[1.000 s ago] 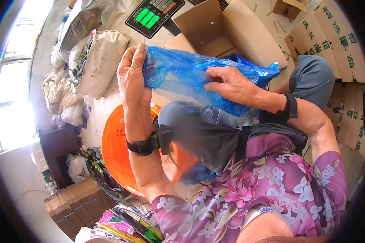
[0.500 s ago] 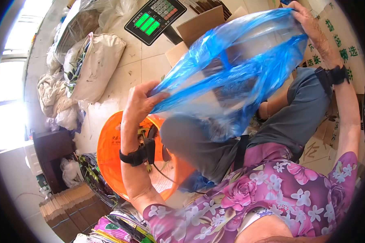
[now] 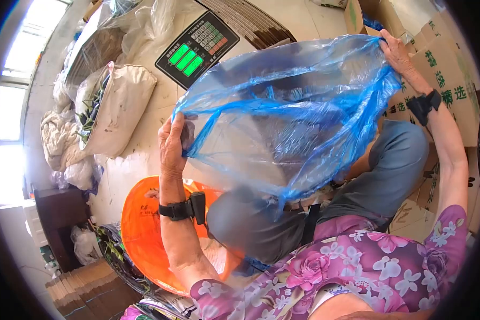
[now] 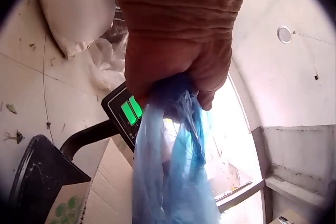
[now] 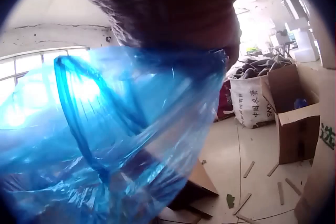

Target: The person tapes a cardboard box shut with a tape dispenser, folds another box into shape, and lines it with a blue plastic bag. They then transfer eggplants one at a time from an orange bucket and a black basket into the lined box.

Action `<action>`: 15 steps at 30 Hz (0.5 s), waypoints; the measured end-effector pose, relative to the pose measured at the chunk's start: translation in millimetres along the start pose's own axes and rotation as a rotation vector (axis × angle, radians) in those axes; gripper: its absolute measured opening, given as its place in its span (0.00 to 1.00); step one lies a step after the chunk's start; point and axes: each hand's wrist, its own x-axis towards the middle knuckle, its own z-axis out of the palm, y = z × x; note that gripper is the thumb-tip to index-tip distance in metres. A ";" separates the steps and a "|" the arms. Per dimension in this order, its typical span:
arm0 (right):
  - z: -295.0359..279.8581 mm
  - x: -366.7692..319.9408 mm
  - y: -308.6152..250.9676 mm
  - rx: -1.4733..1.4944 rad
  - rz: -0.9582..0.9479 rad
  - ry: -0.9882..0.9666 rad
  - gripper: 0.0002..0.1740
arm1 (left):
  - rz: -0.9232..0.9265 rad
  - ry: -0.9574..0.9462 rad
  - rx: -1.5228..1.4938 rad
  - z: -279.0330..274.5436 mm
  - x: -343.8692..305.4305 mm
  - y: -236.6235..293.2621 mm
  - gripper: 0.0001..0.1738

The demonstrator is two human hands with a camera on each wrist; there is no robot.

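A thin, see-through blue plastic bag (image 3: 304,125) is spread wide between both hands, above the person's knees. My left hand (image 3: 172,145) pinches one end of it; in the left wrist view the gathered plastic (image 4: 178,129) hangs down from between thumb and fingers. At the upper right, my right hand (image 3: 399,57) grips the opposite corner. In the right wrist view the blue film (image 5: 121,129) billows out below that hand, whose fingertips are mostly hidden. Through the film, darker shapes show behind the bag.
An orange bucket (image 3: 138,234) stands beside the left forearm. Beyond the bag is a scale display (image 3: 197,48) with lit green panels. A sack of eggplants (image 3: 122,109) lies at left, printed cartons (image 3: 442,80) stand at right, and an open carton (image 5: 299,134) sits on the floor.
The hands have moved far apart, the right one swinging up and right, pulling the bunched blue bag out wide. The left hand has stayed at left, lately a little lower.
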 end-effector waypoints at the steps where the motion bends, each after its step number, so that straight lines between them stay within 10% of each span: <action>1: 0.0 -0.2 -0.1 -0.020 0.096 -0.076 0.11 | 0.016 0.008 -0.069 4.2 6.6 -0.3 0.17; 9: 3.3 38.3 -98.3 0.192 -0.212 -0.051 0.21 | -0.015 -0.065 -0.086 5.0 11.3 3.8 0.14; 15: 46.5 47.5 -164.5 -0.109 -0.420 -0.555 0.20 | 0.084 0.129 -0.145 15.8 14.1 28.2 0.12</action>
